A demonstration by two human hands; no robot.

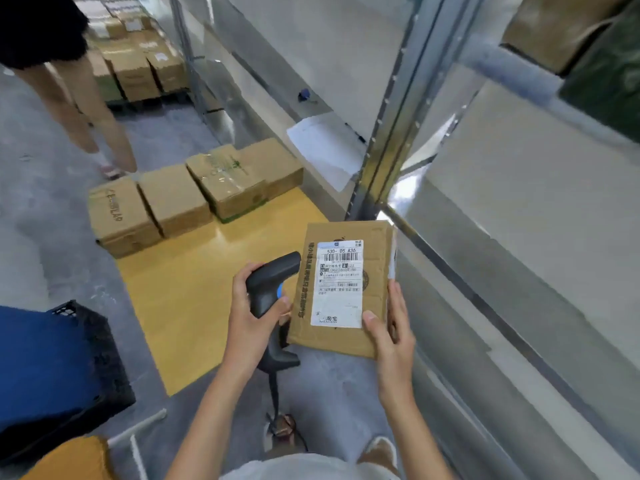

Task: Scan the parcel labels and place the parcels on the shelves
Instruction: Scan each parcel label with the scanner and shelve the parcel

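Note:
A flat brown cardboard parcel (377, 244) with a white shipping label (339, 285) faces up in front of me. My right hand (391, 327) grips its lower right corner, thumb on the label's edge. My left hand (252, 313) grips a black handheld barcode scanner (270, 285) just left of the parcel, its head tilted toward the label; its cable hangs down. Metal shelving (388, 140) stands right behind the parcel, with pale shelf boards to the right.
Several brown boxes (173, 202) lie on the floor along a yellow floor patch (194, 289). More boxes are stacked far left. A person's legs (86, 112) stand at upper left. A black crate (90, 358) with blue contents sits at lower left. A white envelope (325, 147) rests on a shelf.

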